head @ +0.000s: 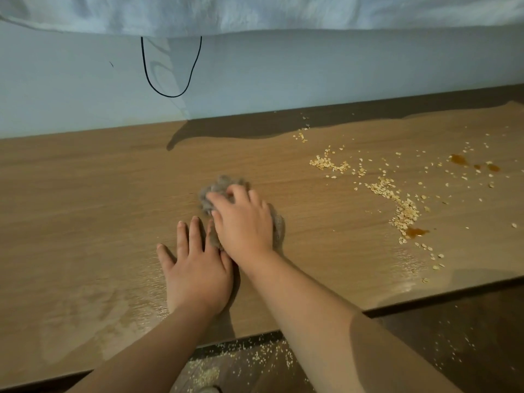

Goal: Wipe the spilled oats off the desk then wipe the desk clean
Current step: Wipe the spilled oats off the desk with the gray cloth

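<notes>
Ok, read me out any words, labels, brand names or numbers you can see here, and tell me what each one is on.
None: no readable text, label, brand, number or sign shows in this view.
The desk, the grey cloth under the right hand, the wall, the black cable and the pale fabric above are all plain.

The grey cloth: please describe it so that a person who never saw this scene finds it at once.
Look at the wooden desk, near its middle, left of the spilled oats. The grey cloth lies bunched under the right hand; it is the only fuzzy grey thing.
</notes>
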The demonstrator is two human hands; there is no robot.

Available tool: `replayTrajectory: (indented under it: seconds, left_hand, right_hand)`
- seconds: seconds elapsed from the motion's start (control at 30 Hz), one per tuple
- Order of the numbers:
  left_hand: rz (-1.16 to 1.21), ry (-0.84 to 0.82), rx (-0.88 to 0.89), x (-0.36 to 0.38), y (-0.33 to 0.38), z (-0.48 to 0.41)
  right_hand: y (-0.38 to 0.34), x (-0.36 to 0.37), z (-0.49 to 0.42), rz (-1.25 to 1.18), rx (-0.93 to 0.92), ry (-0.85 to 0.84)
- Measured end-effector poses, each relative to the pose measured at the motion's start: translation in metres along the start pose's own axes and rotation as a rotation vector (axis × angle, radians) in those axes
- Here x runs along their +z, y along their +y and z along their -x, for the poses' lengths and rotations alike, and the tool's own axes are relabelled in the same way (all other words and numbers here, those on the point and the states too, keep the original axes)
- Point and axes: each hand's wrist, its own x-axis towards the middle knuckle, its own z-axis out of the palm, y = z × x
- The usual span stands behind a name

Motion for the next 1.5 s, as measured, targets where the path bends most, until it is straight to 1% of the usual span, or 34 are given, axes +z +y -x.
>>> replayTrajectory:
  seconds: [0.03,0.07,0.1,0.17,0.3,0.33,0.4,0.43,0.47,0.5,0.53,0.57,0.6,0.63,0.67,0.73,0.87,0.93,0.97,1.0,1.03,1.07,1.13,1.17,1.23,1.33,1.43,1.5]
  left_hand:
    - [0.005,0.004,-0.002,0.0,0.0,0.0]
    - [0.011,0.008,-0.001,0.0,0.0,-0.001]
    - [0.016,0.01,0.0,-0.001,0.0,-0.002]
    - [0.015,0.003,0.002,0.0,-0.001,-0.002]
    - [0.008,-0.006,0.012,0.001,-0.002,-0.001]
    - [0.006,-0.003,0.016,0.001,-0.002,-0.001]
    - [0.004,-0.001,0.017,0.001,-0.002,-0.002]
    - [0.003,-0.004,0.014,0.0,-0.002,-0.002]
    - [0.005,-0.006,0.012,0.0,-0.002,-0.002]
    - [0.009,-0.004,0.012,0.0,-0.001,-0.002]
    - [0.009,0.001,0.013,-0.001,-0.001,-0.002]
    - [0.006,0.006,0.013,-0.001,-0.001,-0.002]
    - [0.002,0.009,0.013,-0.001,-0.001,-0.002]
    - [-0.001,0.011,0.012,-0.001,-0.002,-0.002]
    - [-0.001,0.011,0.012,0.0,-0.002,-0.002]
    - [0.0,0.011,0.008,0.001,-0.002,-0.003]
    - [0.018,0.025,0.006,0.001,-0.003,-0.002]
    - [0.026,0.036,0.008,0.001,-0.002,-0.002]
    - [0.026,0.04,0.008,0.001,-0.001,-0.002]
    - [0.027,0.042,0.009,0.001,-0.001,-0.002]
    - [0.035,0.046,0.011,0.002,-0.001,-0.003]
    - [0.049,0.054,0.013,0.002,-0.002,-0.004]
    - [0.095,0.071,0.02,0.002,-0.006,-0.005]
    - [0.12,0.08,0.022,0.002,-0.007,-0.005]
    - [0.144,0.094,0.028,0.001,-0.009,-0.003]
    - [0.142,0.108,0.045,0.002,-0.009,-0.003]
    - [0.147,0.111,0.099,0.002,-0.011,-0.001]
    - [0.144,0.105,0.162,0.003,-0.013,0.001]
  right_hand:
    - [0.002,0.007,-0.006,0.057,-0.001,-0.089]
    - [0.009,0.01,-0.01,0.092,0.007,-0.125]
    - [0.021,0.01,-0.013,0.112,0.024,-0.112]
    - [0.057,-0.001,-0.017,0.137,0.118,-0.064]
    - [0.138,-0.037,0.004,0.244,0.418,0.077]
    - [0.15,-0.045,0.012,0.235,0.505,0.11]
    - [0.152,-0.052,0.023,0.112,0.665,0.218]
    - [0.141,-0.052,0.026,0.028,0.69,0.264]
    - [0.123,-0.05,0.029,-0.038,0.654,0.284]
    - [0.101,-0.044,0.032,-0.074,0.545,0.267]
    - [0.079,-0.036,0.036,-0.075,0.381,0.217]
    - [0.06,-0.026,0.041,-0.031,0.221,0.159]
    - [0.049,-0.018,0.046,0.029,0.111,0.107]
    - [0.048,-0.013,0.048,0.084,0.068,0.073]
    - [0.055,-0.015,0.048,0.108,0.091,0.051]
    - [0.083,-0.027,0.052,0.116,0.212,0.031]
    - [0.149,-0.062,0.07,0.237,0.419,0.049]
    - [0.163,-0.075,0.075,0.202,0.555,0.086]
    - [0.161,-0.077,0.076,0.168,0.59,0.114]
    - [0.152,-0.075,0.077,0.124,0.59,0.146]
    - [0.137,-0.071,0.077,0.086,0.539,0.173]
    - [0.115,-0.063,0.077,0.057,0.447,0.173]
    - [0.068,-0.043,0.083,0.025,0.224,0.081]
    - [0.049,-0.032,0.087,0.013,0.15,0.042]
    - [0.038,-0.019,0.093,0.036,0.089,0.043]
    - [0.07,-0.029,0.092,0.129,0.146,0.044]
    - [0.115,-0.054,0.089,0.219,0.327,0.039]
    - [0.127,-0.065,0.086,0.25,0.457,0.07]
